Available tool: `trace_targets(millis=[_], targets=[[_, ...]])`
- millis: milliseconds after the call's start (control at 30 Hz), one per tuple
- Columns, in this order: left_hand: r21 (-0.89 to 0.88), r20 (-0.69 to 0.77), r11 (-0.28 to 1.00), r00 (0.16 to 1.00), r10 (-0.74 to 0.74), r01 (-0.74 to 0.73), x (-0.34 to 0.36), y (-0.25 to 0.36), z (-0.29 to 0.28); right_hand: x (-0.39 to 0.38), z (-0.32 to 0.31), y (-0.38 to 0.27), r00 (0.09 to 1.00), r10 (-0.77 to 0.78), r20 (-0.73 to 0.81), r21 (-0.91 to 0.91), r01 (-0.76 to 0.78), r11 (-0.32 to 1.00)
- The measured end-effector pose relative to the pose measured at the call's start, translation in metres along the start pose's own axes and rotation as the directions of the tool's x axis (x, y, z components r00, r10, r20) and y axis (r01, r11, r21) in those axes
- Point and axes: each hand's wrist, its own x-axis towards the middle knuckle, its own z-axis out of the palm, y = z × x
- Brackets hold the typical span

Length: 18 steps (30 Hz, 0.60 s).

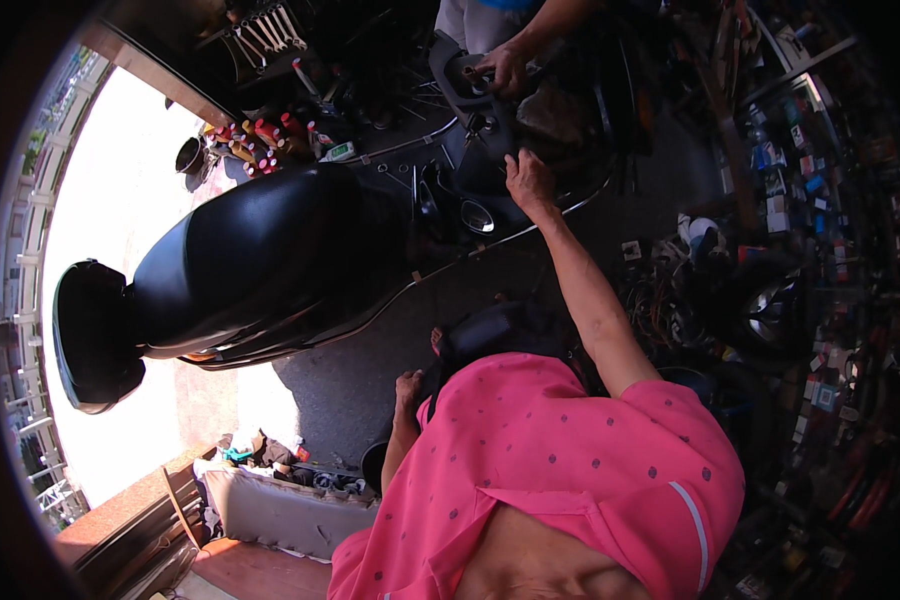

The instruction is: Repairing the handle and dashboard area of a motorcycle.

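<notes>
A black motor scooter [255,230] stands across the view with its seat to the left and its front to the right. Extended forward, my right hand [532,185] is at the edge of the scooter's dark front panel [485,160], its fingers bent; what they hold, if anything, is hidden. My left hand [407,390] rests low beside my dark-clothed knee, its fingers curled in with nothing seen in them. At the far side, another person's hand [505,70] reaches into a dark cover part [460,85] by the handlebar. A round mirror [477,216] lies on the scooter's floorboard.
Several red- and yellow-topped bottles [260,140] stand behind the seat, below hanging wrenches [267,30]. At lower left sits a grey padded box [280,510] with odds and ends. Shelves of small packages [780,200] and a tangle of cables [660,300] fill the right side.
</notes>
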Motion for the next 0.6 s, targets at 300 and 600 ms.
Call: trace_targets(millis=[300, 600], targets=[[-0.020, -0.001, 1.000, 1.000, -0.019, 0.019, -0.002, 0.003, 0.000, 0.000, -0.001, -0.001, 1.000, 0.005, 0.005, 0.011, -0.005, 1.000], [0.021, -0.034, 0.997, 0.996, 0.079, -0.078, 0.007, -0.010, 0.004, 0.000, -0.001, -0.002, 1.000, 0.014, 0.006, 0.019, -0.014, 1.000]])
